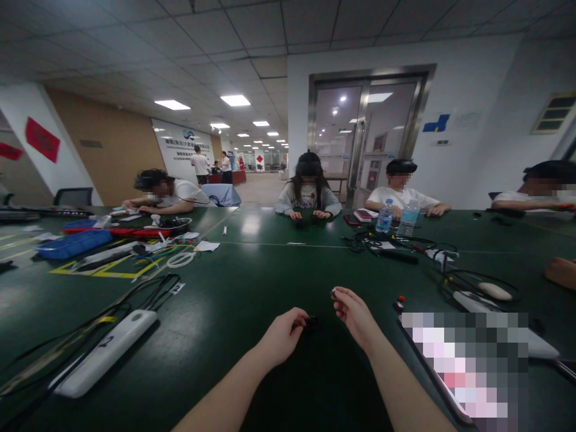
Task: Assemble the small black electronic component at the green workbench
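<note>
Left hand [283, 336]: fingers closed on a small black part [311, 323] at table level; keep it braced
Right hand [353, 312]: fingertips pinch a tiny pale piece [333, 293], raised just beside; align before joining

A small black part [311, 323] sits low at centre frame, pinched at the left hand's fingertips; a tinier pale piece [333, 293], details too small to tell, is pinched just right, slightly higher.

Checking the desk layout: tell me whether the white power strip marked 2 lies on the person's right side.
No: the white power strip lies left of the left hand, on the green table.
</note>
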The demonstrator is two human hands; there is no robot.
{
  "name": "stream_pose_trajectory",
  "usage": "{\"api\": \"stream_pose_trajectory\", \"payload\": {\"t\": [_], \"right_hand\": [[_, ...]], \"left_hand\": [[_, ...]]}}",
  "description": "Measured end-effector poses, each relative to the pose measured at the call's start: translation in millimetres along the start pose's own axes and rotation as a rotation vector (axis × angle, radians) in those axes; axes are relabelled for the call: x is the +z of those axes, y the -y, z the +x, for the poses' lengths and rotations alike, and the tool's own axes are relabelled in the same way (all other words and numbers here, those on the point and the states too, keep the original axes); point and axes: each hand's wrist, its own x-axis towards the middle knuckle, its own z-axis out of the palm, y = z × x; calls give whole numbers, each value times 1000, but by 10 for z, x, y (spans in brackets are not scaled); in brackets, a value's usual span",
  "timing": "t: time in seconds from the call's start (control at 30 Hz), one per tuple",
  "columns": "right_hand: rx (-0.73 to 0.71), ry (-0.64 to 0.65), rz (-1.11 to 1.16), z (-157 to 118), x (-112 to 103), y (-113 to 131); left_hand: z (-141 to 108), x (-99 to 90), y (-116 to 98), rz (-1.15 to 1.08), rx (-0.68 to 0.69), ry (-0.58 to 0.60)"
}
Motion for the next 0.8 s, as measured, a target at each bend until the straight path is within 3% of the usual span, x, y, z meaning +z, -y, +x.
{"api": "stream_pose_trajectory", "payload": {"t": [0.33, 0.8], "right_hand": [[-6, 54, -7, -41, 10, 48], [-67, 180, -274, -82, 109, -17]], "left_hand": [[4, -4, -66, 3, -12, -4], [56, 47, -76, -45, -59, -95]]}}
